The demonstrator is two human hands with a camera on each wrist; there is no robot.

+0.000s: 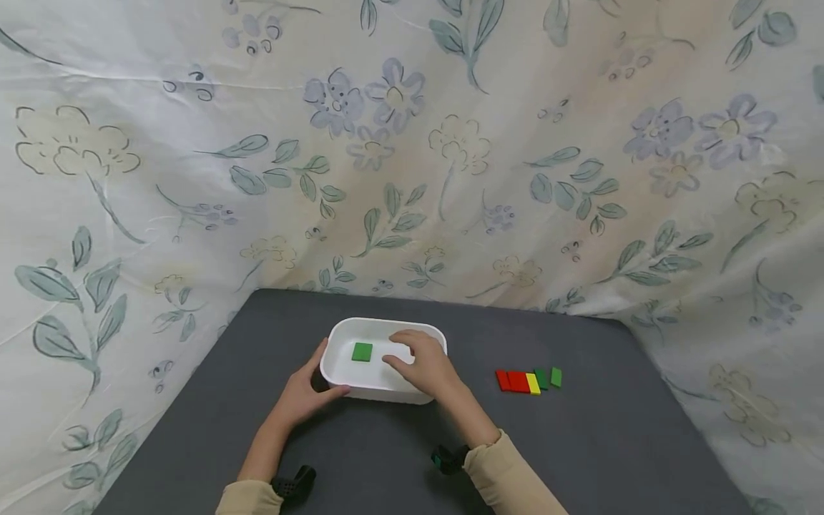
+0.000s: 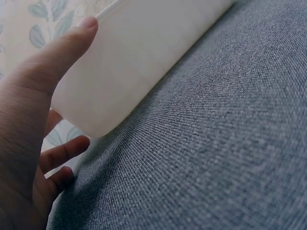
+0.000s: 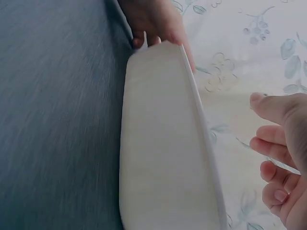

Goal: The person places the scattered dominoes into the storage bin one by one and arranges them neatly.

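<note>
A white rectangular plastic container [image 1: 384, 393] stands on the dark cloth, with one green square tile [image 1: 362, 352] lying on its floor toward the left. My left hand [image 1: 301, 393] holds the container's left end, thumb along the near wall and fingers round the far side. In the left wrist view that thumb [image 2: 72, 48] presses near the rim of the container [image 2: 124, 57]. Above the container's right half hovers my right hand [image 1: 425, 366], thumb and index finger spread apart. The right wrist view shows that hand [image 3: 283, 148] with nothing between its fingers, beside the container's rim [image 3: 204, 129].
To the right of the container lies a short row of flat tiles: red tiles [image 1: 518, 381], a yellow one [image 1: 533, 384] and green ones [image 1: 556, 378]. The dark grey table [image 1: 618, 429] is backed by a floral curtain [image 1: 412, 179]. Both wrists wear black bands.
</note>
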